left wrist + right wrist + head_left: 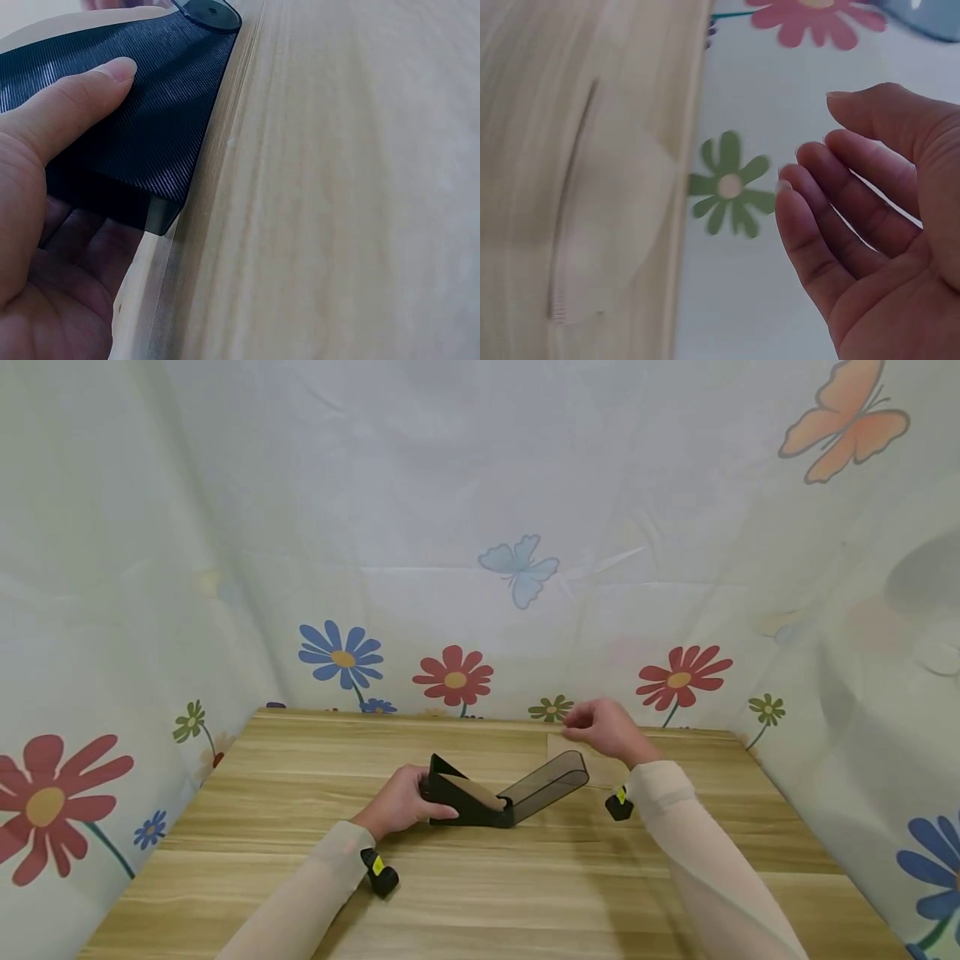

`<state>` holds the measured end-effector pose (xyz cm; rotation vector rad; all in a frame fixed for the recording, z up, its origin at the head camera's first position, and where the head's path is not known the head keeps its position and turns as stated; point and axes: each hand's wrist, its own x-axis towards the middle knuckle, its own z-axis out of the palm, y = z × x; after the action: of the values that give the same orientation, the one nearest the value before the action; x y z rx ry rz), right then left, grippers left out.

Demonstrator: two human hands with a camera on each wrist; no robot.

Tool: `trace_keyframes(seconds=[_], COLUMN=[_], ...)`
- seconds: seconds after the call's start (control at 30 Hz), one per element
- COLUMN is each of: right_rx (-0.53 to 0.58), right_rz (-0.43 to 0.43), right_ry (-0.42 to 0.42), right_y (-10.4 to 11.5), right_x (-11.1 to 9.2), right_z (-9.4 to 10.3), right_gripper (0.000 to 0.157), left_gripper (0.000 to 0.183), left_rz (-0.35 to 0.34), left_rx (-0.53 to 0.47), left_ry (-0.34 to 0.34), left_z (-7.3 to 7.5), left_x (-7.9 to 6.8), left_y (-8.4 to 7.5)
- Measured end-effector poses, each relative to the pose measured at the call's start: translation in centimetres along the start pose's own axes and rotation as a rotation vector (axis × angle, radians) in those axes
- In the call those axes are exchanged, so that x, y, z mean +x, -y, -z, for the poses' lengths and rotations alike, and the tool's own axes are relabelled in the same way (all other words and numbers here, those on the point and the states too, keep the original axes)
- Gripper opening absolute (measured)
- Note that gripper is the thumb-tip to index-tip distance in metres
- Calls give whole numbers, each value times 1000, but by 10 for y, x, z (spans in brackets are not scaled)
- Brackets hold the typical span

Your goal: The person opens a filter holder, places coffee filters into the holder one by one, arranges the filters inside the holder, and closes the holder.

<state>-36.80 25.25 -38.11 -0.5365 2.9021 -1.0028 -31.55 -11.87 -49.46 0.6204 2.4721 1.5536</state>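
The black case (pixel 459 807) partly hides the left grip (pixel 397 802), while right-wrist blur softens the pale sheet (pixel 611 225).

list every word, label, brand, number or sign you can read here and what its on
No readable text.
Left yellow label on the left wrist camera: any marking is too small to read.
Right yellow label on the right wrist camera: likewise.
Black holder, pale paper on the table: no lettering visible.

A ribbed black case (pixel 467 812), smoky see-through lid (pixel 551 785) swung open rightward, holds tan paper (pixel 474 790) midway along the table (pixel 480 893); another pale sheet (pixel 611 225) lies by the far edge, right of centre.
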Motion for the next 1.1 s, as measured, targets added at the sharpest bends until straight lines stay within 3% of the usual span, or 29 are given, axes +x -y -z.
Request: trace_keyframes(seconds=[0.27, 0.77, 1.1], right_rx=[29, -72, -129], right_rz=[-73, -142, -220], right_ry=[9, -21, -35], right_y=[-27, -59, -67], right_x=[6, 17, 23], right_z=[-15, -40, -43], right_gripper=[25, 24, 26], left_gripper=[43, 43, 45], left_rz=[-3, -11, -10], left_rx=[-10, -5, 11], left_ry=[3, 8, 10], left_z=[-1, -1, 1], left_x=[-1, 0, 1], left_y=[1, 2, 2])
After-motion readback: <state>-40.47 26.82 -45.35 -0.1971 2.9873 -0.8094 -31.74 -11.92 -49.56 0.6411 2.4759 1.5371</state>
